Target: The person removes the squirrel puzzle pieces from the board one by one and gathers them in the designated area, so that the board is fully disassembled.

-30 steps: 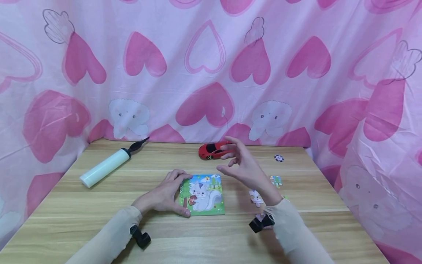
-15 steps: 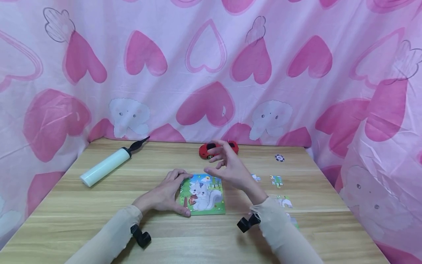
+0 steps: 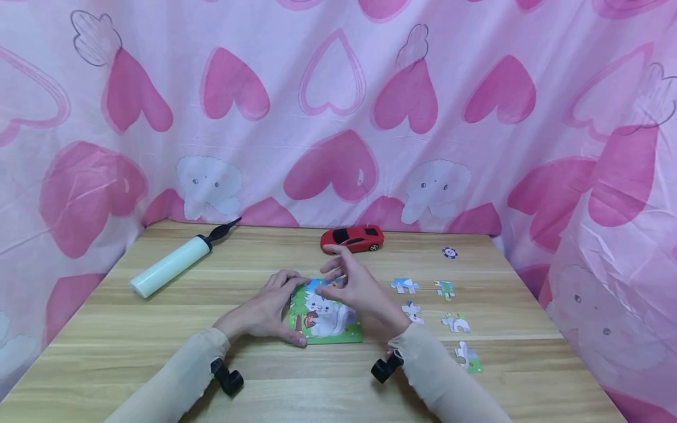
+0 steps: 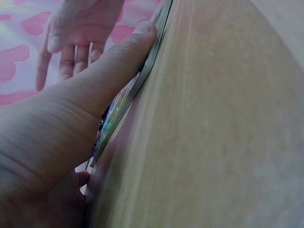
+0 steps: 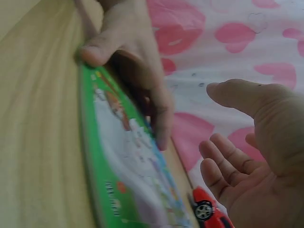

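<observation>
A square jigsaw puzzle board (image 3: pixel 333 332) with a white squirrel picture lies flat on the wooden table. My left hand (image 3: pixel 264 308) holds its left side, thumb at the near corner and index finger at the far one. In the left wrist view the thumb (image 4: pixel 128 52) lies over the board's edge. My right hand (image 3: pixel 357 288) hovers over the board's upper right part with loosely bent fingers and nothing in them. The right wrist view shows its thumb (image 5: pixel 242 95) apart from the fingers and the board (image 5: pixel 95 156) below.
Right of the board lie several loose jigsaw pieces (image 3: pixel 456 322). A red toy car (image 3: pixel 357 239) stands behind the board, and a round patterned chip (image 3: pixel 449 252) is at the back right. A white hand pump (image 3: pixel 171 267) with a black tip lies at the left.
My right hand has moved left and a little downward from beside the board to above it, uncovering the loose pieces and the car. My left hand has stayed on the board.
</observation>
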{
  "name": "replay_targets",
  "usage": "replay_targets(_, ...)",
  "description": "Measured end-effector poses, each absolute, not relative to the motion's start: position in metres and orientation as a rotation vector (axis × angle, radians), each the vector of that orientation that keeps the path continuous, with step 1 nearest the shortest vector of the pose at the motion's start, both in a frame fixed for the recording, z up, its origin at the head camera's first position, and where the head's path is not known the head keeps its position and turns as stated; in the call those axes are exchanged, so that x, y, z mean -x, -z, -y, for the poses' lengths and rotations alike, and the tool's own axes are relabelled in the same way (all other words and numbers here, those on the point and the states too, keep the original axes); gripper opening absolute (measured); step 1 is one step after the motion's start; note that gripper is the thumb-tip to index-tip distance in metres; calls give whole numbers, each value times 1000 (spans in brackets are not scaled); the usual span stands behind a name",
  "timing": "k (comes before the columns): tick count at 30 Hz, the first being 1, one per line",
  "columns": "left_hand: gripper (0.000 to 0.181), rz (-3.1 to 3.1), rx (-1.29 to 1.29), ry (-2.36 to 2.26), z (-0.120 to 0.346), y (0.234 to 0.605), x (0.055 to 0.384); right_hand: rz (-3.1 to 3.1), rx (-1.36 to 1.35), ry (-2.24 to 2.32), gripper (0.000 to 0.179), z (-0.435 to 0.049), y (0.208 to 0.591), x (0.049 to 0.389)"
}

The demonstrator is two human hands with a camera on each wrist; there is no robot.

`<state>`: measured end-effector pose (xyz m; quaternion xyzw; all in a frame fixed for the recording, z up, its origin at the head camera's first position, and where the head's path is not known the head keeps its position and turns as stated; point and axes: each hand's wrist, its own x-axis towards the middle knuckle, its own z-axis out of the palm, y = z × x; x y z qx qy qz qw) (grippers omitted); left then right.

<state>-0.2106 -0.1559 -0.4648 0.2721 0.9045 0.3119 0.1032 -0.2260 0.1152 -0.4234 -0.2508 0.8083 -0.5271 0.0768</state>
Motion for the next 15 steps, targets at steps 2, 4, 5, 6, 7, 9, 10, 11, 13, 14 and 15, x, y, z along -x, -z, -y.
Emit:
replay_targets(2,128,-2670,-808,-916,156,465,211,-2422,732,1565,87,-113,428,226)
replay_targets(4,128,-2669,-812,-915,156,464,211,-2432,715,1542,89,-111,432,225)
replay_targets(5,128,-2667,-811,-917,156,464,210,-2439,710,1530,89,-110,433,225)
replay_targets(6,128,-2666,-811,-918,156,464,210,-2446,709,1519,89,-109,435,225)
replay_targets(7,128,-2665,-810,-919,156,464,210,-2449,710,1509,89,-108,437,225)
replay_targets(9,128,-2662,-810,-920,156,463,210,-2450,707,1496,87,-107,440,225)
replay_targets(10,128,-2661,-810,-920,156,463,210,-2451,707,1491,85,-107,442,225)
replay_targets(11,128,-2661,-811,-918,156,463,210,-2452,706,1486,83,-107,444,225)
replay_targets(13,129,-2664,-817,-911,156,463,210,-2458,704,1471,80,-106,447,225)
replay_targets(14,129,-2664,-819,-909,156,463,210,-2463,701,1461,78,-105,449,226)
replay_targets(15,128,-2664,-821,-907,156,463,210,-2470,694,1449,77,-105,450,225)
